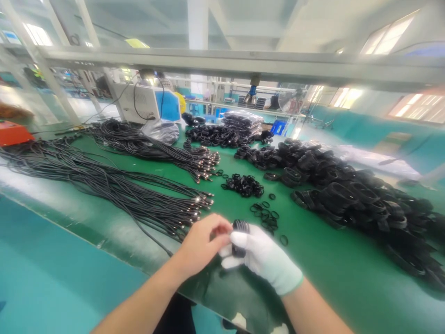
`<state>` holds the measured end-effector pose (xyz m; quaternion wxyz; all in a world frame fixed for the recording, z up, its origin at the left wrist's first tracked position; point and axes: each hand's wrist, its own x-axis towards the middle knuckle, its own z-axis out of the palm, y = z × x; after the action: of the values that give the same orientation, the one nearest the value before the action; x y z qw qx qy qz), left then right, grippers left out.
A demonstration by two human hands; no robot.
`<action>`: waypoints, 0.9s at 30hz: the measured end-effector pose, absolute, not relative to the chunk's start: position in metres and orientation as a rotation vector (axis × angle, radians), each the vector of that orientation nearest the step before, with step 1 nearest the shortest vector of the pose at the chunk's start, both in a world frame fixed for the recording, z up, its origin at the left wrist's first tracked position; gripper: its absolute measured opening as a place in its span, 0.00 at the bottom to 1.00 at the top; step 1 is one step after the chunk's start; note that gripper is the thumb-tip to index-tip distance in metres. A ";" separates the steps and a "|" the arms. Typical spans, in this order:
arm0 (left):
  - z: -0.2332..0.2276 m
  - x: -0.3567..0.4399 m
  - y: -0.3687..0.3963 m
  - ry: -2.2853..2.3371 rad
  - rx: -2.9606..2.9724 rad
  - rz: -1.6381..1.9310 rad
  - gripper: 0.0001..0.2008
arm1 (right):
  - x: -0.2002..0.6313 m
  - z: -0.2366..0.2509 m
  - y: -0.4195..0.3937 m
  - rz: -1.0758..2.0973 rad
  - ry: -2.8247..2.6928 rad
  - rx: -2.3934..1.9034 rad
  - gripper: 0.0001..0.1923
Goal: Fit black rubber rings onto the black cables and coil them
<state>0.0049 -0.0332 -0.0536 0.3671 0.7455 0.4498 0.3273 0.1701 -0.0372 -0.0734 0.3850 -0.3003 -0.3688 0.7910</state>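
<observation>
My right hand (257, 253), in a white glove with a green cuff, is closed around a black ribbed oval part (239, 236), held upright above the mat. My bare left hand (206, 239) is at its left side, thumb and fingers bent into a pinch at the part's edge. What the left fingertips hold, if anything, is too small to make out. Beyond my hands lie loose thin black rings (266, 213) and a small heap of black rings (243, 184). To the left, a bundle of black cables (149, 199) ends in metal connectors close to my left hand.
A second cable bundle (149, 146) lies farther back. Large heaps of black oval parts (340, 192) cover the right side of the green mat (306, 260). At the back stand a white and blue machine (149, 102) and stacked plastic-wrapped packs (243, 121). A metal beam (222, 59) crosses overhead.
</observation>
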 end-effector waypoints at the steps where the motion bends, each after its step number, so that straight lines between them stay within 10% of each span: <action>1: -0.053 0.005 -0.029 1.176 1.891 0.862 0.08 | 0.170 -0.074 -0.038 2.034 -0.953 -0.772 0.13; 27: -0.061 0.021 -0.011 1.327 1.869 0.845 0.03 | 0.168 -0.072 -0.036 2.019 -1.039 -0.881 0.12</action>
<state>0.0207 -0.0115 -0.0608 0.3421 0.7190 0.5103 0.3249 0.1682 -0.0363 -0.0721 0.3456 -0.3395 -0.4002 0.7779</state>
